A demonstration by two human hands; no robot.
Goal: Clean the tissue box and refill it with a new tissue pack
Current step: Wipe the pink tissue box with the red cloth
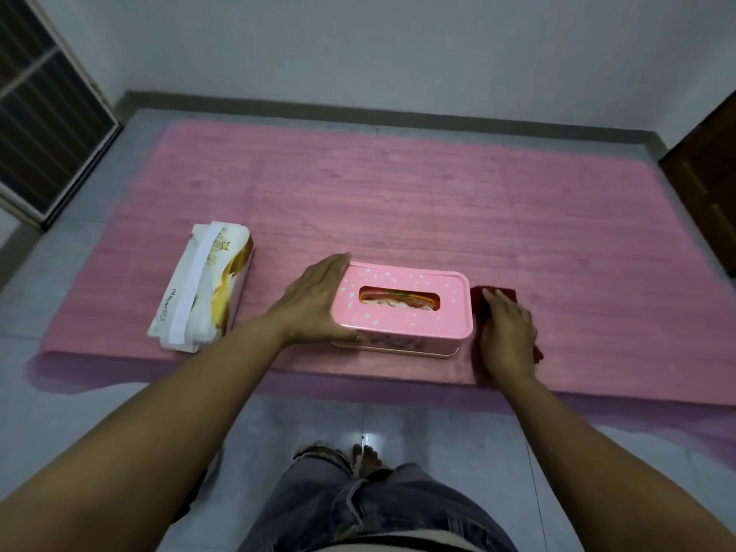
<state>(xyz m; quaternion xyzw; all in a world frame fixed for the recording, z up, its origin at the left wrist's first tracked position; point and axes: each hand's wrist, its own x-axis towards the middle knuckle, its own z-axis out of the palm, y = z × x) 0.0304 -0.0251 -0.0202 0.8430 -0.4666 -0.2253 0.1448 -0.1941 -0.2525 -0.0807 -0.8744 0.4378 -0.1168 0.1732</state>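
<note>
Fingers: left hand (318, 302) bracing pink tissue box (402, 312) end, extended | right hand (507, 338) pressing dark red cloth (498, 293) flat | box lying left-right, slot facing up | tissue pack (203, 286) sitting left, apart

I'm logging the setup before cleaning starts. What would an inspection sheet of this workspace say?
Surface: pink mat on grey tiled floor.
Job's things: pink tissue box, lid on; new tissue pack to its left, apart; dark red cloth to its right.
Clutter: nothing seen.
Hands: left hand flat against the box's left end; right hand on the cloth.
Cables: nothing seen.
Surroundings: white wall, louvred panel, dark door.
</note>
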